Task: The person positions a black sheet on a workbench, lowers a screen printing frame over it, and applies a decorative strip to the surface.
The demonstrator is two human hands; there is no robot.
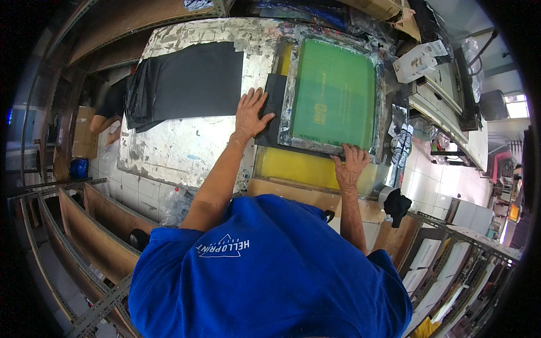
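My left hand (252,114) lies flat with fingers spread, its fingertips and thumb at the left edge of a black sheet (274,93). Part of that sheet is hidden beneath a screen printing frame (286,115) with green mesh (336,84). At the frame's near right, my right hand (351,162) has its fingers hooked over the rim and its thumb to the left. A yellow surface (298,168) shows under the sheet and frame. Left of my left hand, a fanned stack of black sheets (191,81) rests on the paint-stained table (169,149).
Wooden shelves (96,231) stand at the lower left, and a rack with white boxes (425,253) at the lower right. A black cloth (397,206) hangs by the table's near right corner. Another person (112,107) is beyond the table's left side. A white box (420,61) sits at far right.
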